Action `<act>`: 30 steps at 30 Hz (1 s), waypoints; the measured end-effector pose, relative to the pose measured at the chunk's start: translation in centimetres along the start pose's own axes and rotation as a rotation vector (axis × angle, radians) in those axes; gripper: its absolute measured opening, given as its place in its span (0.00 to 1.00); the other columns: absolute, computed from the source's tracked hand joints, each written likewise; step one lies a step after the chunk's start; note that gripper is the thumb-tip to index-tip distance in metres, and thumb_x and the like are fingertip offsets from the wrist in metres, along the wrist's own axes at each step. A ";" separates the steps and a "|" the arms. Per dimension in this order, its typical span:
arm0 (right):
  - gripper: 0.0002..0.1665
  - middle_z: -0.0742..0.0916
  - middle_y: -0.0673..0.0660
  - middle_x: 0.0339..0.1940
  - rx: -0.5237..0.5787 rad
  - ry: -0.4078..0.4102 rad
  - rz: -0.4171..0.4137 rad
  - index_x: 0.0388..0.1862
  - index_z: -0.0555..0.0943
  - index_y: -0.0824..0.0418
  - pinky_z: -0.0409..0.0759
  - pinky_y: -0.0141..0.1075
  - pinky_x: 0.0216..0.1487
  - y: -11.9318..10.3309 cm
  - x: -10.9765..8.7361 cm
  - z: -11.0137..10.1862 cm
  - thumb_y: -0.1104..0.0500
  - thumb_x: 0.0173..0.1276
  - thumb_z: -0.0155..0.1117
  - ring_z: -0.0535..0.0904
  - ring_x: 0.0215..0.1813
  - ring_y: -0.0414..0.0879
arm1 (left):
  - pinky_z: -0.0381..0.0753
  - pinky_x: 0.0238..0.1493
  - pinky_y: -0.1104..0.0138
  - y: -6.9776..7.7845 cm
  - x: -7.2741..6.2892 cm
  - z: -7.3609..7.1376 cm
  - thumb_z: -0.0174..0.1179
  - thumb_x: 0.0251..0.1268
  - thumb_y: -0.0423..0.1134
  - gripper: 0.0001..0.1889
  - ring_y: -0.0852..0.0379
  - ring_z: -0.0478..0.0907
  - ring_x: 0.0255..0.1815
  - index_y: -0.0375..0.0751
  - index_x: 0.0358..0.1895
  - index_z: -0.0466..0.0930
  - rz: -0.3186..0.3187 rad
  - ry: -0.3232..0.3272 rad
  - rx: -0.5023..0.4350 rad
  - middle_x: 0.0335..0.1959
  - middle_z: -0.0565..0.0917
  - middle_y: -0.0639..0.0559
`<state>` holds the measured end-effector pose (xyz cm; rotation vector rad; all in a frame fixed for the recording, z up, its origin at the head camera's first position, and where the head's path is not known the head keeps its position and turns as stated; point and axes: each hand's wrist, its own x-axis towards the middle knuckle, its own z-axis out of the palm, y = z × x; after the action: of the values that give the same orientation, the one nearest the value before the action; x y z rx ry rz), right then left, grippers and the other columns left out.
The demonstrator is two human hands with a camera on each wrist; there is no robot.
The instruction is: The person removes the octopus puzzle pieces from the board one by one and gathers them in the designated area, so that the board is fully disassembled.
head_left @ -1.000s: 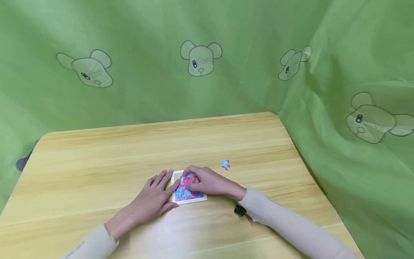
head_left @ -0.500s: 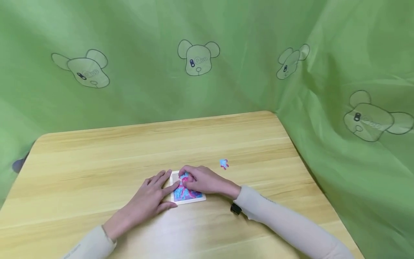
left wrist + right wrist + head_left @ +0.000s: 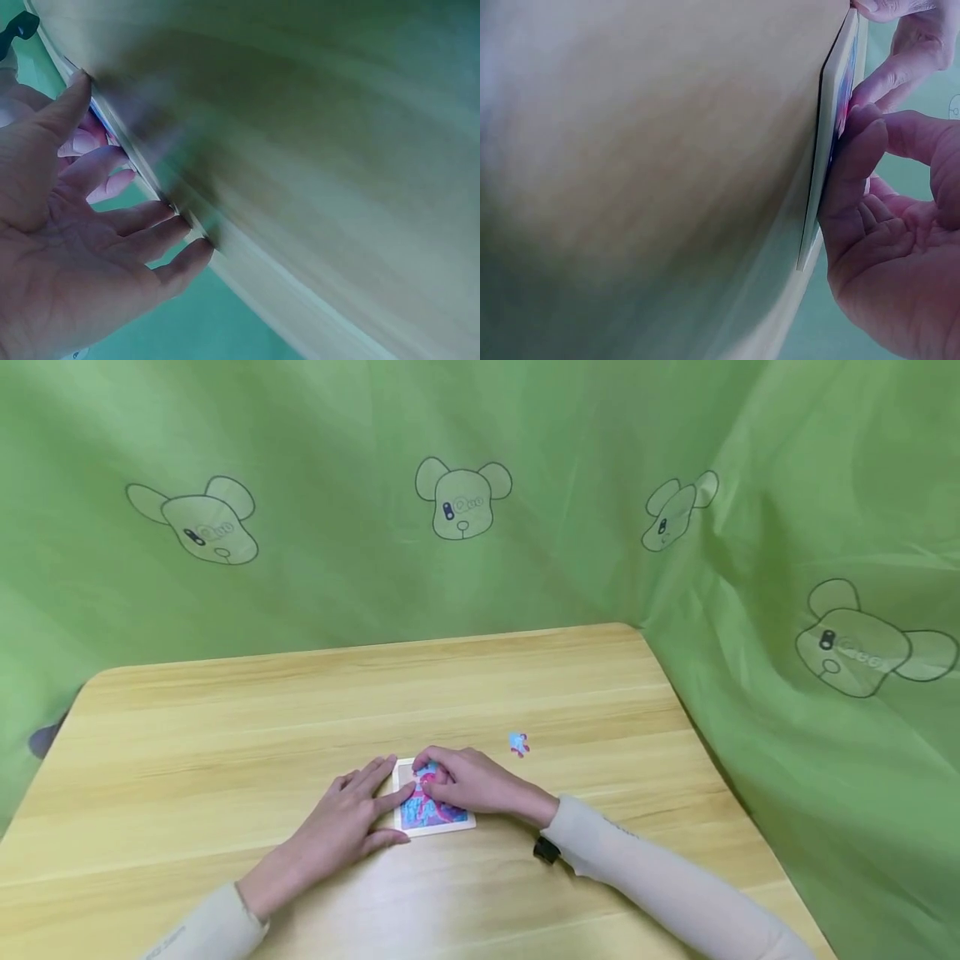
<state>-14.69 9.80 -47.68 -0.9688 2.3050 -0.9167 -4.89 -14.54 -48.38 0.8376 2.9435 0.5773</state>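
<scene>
A small jigsaw puzzle in a white-edged tray (image 3: 442,832) lies flat on the table, showing a pink figure on blue and purple. Bare grey backing shows at its upper left corner. My left hand (image 3: 341,827) rests along the tray's left side, fingers fairly straight, its index fingertip touching the picture. With curled fingers and thumb, my right hand (image 3: 476,783) pinches a puzzle piece (image 3: 425,770) at the upper part of the picture; the hand mostly covers it. In the right wrist view, the thumb and fingers of my right hand (image 3: 889,217) meet low against the tray (image 3: 826,127).
One loose blue and pink puzzle piece (image 3: 518,743) lies on the wooden table (image 3: 225,735), beyond my right hand. Green curtains (image 3: 337,568) with bear-head drawings hang behind the table and along its right side.
Both hands stay at the tray, with the right fingers making only slight shifts over the upper part of the picture. The loose piece stays where it was; the view sways a little.
</scene>
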 end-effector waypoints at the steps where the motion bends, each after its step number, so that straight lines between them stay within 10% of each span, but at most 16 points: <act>1: 0.17 0.79 0.48 0.27 0.003 0.001 0.001 0.65 0.82 0.55 0.71 0.32 0.30 0.0 0.0 0.0 0.60 0.80 0.67 0.71 0.25 0.38 | 0.70 0.71 0.32 0.0 0.0 0.0 0.72 0.71 0.59 0.37 0.29 0.63 0.82 0.42 0.77 0.78 0.000 -0.001 0.002 0.82 0.65 0.28; 30: 0.25 0.85 0.48 0.29 0.090 0.014 0.063 0.71 0.76 0.62 0.77 0.35 0.35 0.5 0.0 -0.5 0.58 0.79 0.68 0.78 0.27 0.40 | 0.70 0.70 0.33 0.0 0.1 0.3 0.72 0.71 0.59 0.38 0.29 0.64 0.82 0.42 0.77 0.78 0.004 0.003 0.006 0.81 0.66 0.27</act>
<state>-15.17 10.23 -47.71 -0.8505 2.2709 -0.9949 -4.93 -14.39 -48.70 0.8440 2.9484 0.5711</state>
